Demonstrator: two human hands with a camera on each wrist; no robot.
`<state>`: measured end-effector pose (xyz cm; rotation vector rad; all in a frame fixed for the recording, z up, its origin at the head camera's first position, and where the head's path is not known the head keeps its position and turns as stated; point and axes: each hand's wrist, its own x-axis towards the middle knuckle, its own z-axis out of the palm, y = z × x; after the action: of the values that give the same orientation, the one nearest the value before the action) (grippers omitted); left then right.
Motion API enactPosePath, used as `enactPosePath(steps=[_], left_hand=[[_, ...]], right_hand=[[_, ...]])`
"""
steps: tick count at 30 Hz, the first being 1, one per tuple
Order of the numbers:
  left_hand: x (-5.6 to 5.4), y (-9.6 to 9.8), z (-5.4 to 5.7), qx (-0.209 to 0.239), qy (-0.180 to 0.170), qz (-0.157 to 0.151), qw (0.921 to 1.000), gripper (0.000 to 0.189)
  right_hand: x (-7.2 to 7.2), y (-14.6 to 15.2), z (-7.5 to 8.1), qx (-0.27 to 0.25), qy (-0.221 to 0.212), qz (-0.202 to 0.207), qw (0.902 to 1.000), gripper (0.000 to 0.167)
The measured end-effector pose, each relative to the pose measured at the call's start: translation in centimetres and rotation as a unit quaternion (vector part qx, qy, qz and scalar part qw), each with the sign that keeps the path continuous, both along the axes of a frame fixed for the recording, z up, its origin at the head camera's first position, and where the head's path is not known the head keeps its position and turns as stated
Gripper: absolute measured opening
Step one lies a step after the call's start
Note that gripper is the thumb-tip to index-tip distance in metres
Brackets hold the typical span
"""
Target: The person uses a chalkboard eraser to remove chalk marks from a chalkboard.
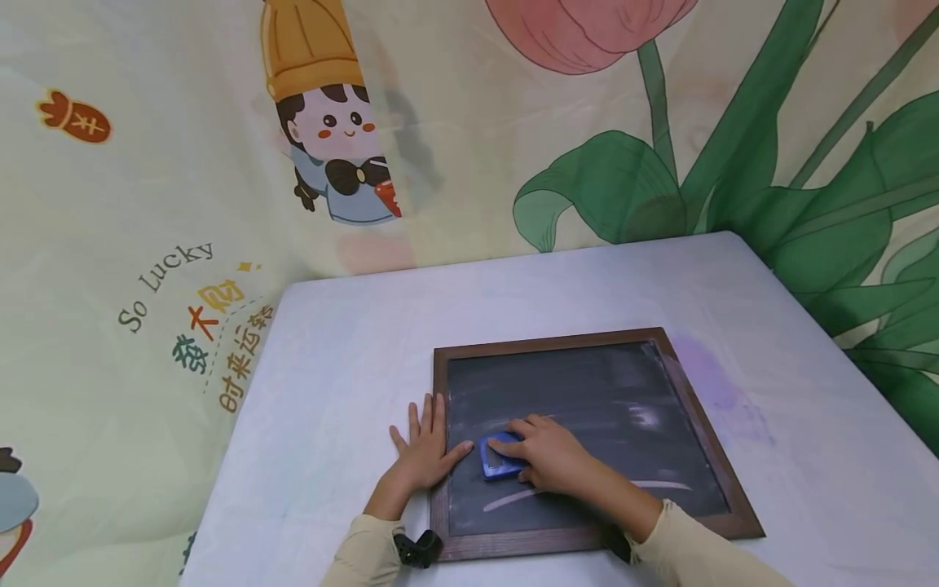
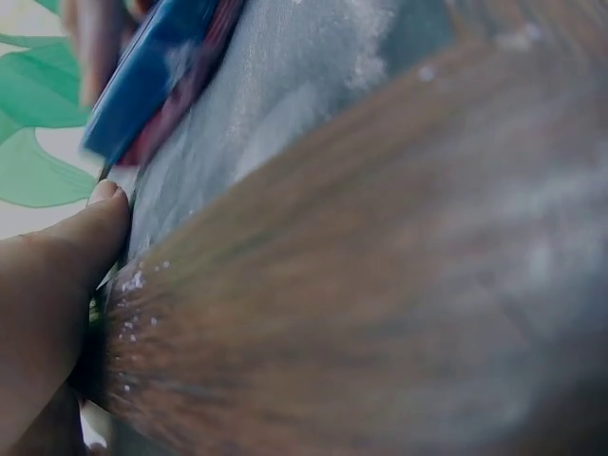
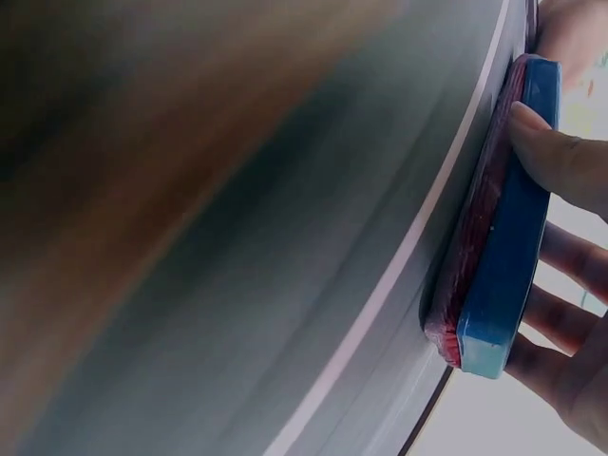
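A blackboard (image 1: 557, 391) in a brown wooden frame lies on the table, smeared with chalk dust. My right hand (image 1: 553, 456) grips a blue chalkboard eraser (image 1: 493, 466), its red felt side (image 3: 475, 237) down against the board, near the left edge. The thumb (image 3: 560, 161) lies along one side of the eraser, the fingers along the other. My left hand (image 1: 425, 456) rests on the left side of the wooden frame (image 2: 313, 285), fingers spread and thumb over the board. A pale chalk line (image 1: 513, 497) runs across the board's lower part, partly hidden by the right forearm.
A white-covered table (image 1: 345, 367) extends around the board, with a purple stain (image 1: 704, 375) to its right. Behind the table hangs a printed cloth (image 1: 455, 163) with a cartoon figure and plants. Black wrist cameras (image 1: 420, 549) sit on both wrists near the board's front edge.
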<state>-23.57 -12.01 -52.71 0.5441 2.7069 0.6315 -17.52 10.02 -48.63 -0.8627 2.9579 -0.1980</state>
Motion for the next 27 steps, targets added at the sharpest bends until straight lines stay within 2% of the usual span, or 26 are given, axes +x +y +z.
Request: enactPosePath(steps=[5, 11, 18, 22, 27], left_hand=[[-0.1, 0.6, -0.1, -0.025, -0.001, -0.007, 0.9997, 0.083], [-0.5, 0.6, -0.3, -0.058, -0.009, 0.009, 0.9982, 0.081], [-0.4, -0.1, -0.3, -0.045, -0.014, 0.015, 0.9988, 0.082], [-0.5, 0.0, -0.1, -0.035, -0.017, 0.010, 0.9992, 0.083], [-0.8, 0.3, -0.3, -0.039, -0.019, -0.001, 0.9991, 0.083]], right_hand=[[-0.2, -1.4, 0.0, 0.014, 0.010, 0.021, 0.9996, 0.058], [-0.3, -1.5, -0.1, 0.002, 0.018, 0.017, 0.9997, 0.057], [-0.3, -0.7, -0.5, -0.024, -0.012, 0.005, 0.9996, 0.058], [0.1, 1.8, -0.4, -0.041, -0.028, -0.027, 0.9984, 0.058], [1.6, 8.2, -0.8, -0.081, -0.007, -0.105, 0.9911, 0.058]])
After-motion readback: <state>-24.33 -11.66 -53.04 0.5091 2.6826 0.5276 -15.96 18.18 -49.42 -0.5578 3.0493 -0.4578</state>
